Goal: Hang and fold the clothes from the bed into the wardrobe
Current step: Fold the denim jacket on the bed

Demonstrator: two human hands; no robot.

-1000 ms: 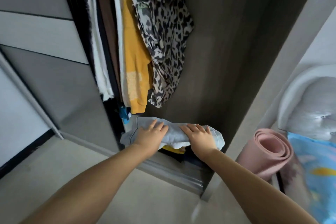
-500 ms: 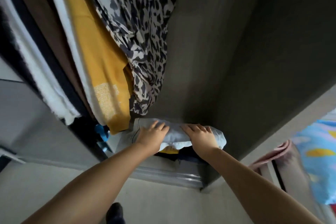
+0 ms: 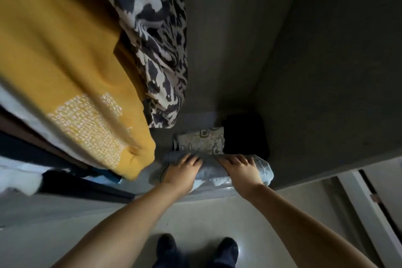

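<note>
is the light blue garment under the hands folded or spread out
Folded: the light blue garment is a compact bundle under the left hand and right hand at the wardrobe floor.

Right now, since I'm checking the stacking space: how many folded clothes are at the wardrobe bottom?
3: the light blue folded garment at the front under both hands, a patterned folded piece behind it, and a black folded item at back right. More may be hidden beneath.
</note>
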